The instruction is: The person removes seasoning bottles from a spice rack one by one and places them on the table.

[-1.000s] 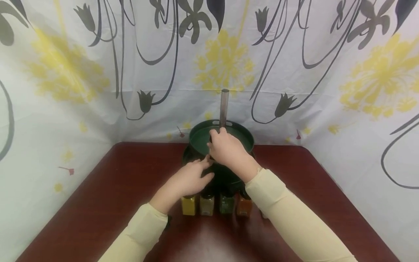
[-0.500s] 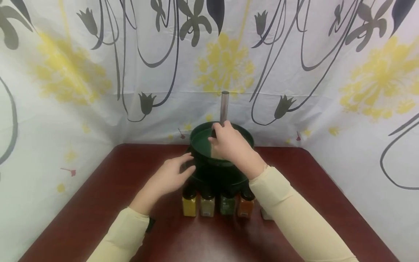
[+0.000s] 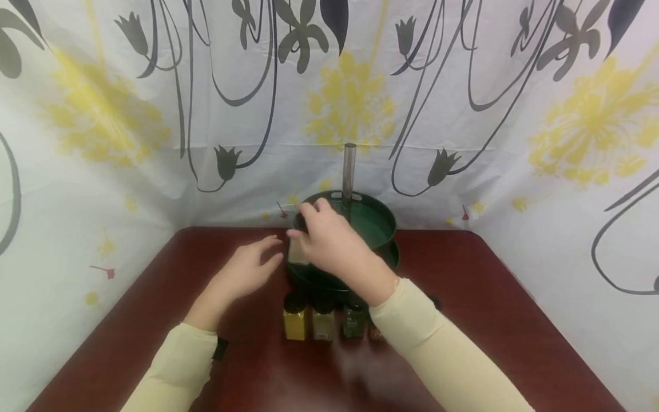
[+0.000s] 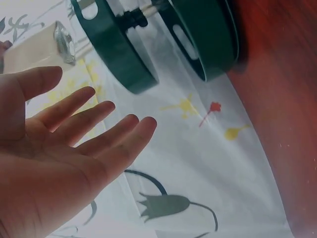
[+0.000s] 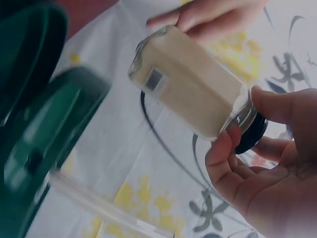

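Note:
My right hand (image 3: 334, 243) grips a jar (image 5: 188, 82) of pale beige powder by its neck and black lid, with the lid in my palm in the right wrist view. The clear base faces away from that palm. In the head view, the jar overlaps the left side of a green two-tier round tray stand (image 3: 378, 226). My left hand (image 3: 244, 269) is held beside the stand with fingers spread and nothing in them, its fingertips close to the jar's base in the right wrist view. A clear brownish pole (image 3: 349, 171) rises from the upper tray.
In front of the stand is a row of black-lidded jars: yellow (image 3: 294, 325), greyish beige (image 3: 323, 326), green (image 3: 353, 323) and orange (image 3: 377, 333). My right forearm partly covers the orange one. A white patterned sheet (image 3: 257, 114) surrounds the dark red table (image 3: 139, 320).
My right hand has lifted the beige jar off the upper tray area and moved it left. My left hand has drawn back leftward from the stand.

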The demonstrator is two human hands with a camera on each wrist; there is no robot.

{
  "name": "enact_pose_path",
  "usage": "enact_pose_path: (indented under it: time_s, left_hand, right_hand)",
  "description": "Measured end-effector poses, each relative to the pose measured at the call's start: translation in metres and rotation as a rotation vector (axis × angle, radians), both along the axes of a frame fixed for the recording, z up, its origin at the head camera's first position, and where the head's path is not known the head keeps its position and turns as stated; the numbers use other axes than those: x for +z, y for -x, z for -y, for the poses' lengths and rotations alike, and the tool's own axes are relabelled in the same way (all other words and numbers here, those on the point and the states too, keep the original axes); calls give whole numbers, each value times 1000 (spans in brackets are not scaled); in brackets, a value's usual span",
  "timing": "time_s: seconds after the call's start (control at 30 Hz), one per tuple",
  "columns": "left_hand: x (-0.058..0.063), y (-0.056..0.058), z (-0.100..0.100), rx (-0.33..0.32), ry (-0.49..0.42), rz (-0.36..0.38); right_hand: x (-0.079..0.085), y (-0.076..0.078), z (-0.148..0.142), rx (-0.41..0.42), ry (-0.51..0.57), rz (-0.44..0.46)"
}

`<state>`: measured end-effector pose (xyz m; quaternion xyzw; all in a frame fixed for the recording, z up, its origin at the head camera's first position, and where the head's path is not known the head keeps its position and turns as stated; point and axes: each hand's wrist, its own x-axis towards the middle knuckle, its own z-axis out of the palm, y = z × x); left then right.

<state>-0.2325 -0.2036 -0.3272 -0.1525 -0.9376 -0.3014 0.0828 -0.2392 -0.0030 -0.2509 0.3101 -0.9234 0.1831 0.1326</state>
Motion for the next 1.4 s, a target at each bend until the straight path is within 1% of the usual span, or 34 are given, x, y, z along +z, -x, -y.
enact_pose_path:
  time_s: [0.13,0.2,0.37,0.47,0.63,0.77,0.9,1.0,1.1,1.2,1.4]
  left_hand:
    - [3,2,10,26,4,-29]
    - [3,2,13,32,1,-28]
    - [3,2,20,50,-1,-38]
    - [4,3,22,49,-4,-42]
    - [4,3,22,49,-10,-22]
    - [3,1,21,48,-17,-1]
    - [3,-2,22,37,-24,-16]
    - [3,-2,22,29,-31,-26]
    - [4,-1,22,23,-37,-32]
    - [5,-1,23,26,-35,-35]
    - [4,0,25,32,-22,-35]
  right_hand:
    - [-9,-11,14,62,20,44]
    - [-16,-15,20,80,18,59]
    - [-35,-25,32,85,-34,115]
    - [-45,-30,39,86,-74,138]
    - [-61,-34,49,102,-138,109]
    - [-73,-34,56,100,-199,80]
    - [-86,-34,61,107,-280,47]
    - [-95,-35,63,108,-342,10]
    - [-99,-37,64,105,-396,-2]
    - [-100,-37,66,99,-425,1]
    - [-99,-33,64,108,-420,6]
